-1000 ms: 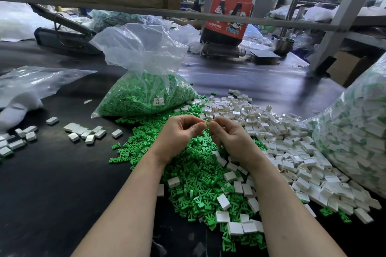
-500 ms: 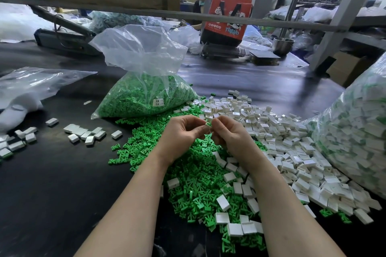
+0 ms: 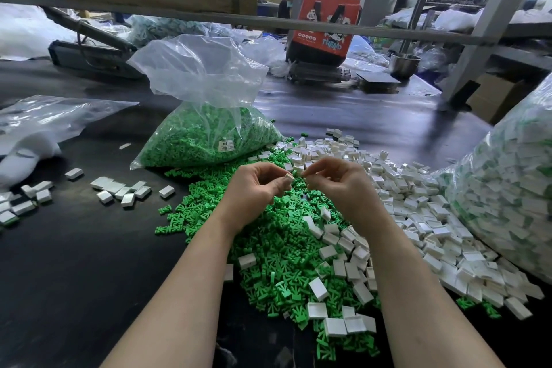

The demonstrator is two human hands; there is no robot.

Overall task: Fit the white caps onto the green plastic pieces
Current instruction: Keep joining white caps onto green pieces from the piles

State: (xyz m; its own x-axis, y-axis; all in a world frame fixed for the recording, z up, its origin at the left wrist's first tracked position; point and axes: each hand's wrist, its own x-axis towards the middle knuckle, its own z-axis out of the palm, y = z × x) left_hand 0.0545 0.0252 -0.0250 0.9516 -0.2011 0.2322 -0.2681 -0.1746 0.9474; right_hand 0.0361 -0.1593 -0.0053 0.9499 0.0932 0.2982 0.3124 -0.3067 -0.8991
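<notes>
Left hand (image 3: 257, 188) pinches a white cap (image 3: 288, 179) at its fingertips, above the green pieces pile (image 3: 268, 248) mid-tabletop (image 3: 74, 263). Right hand (image 3: 337, 185) has fingers curled, tips meeting the cap; a bit of green shows between the hands, mostly hidden, grip unclear. Loose white caps heap (image 3: 418, 218) spreads toward the right edge, partly under a bulging bag (image 3: 513, 188) cut off by the frame. Bag of green pieces (image 3: 206, 140) sits behind the pile.
</notes>
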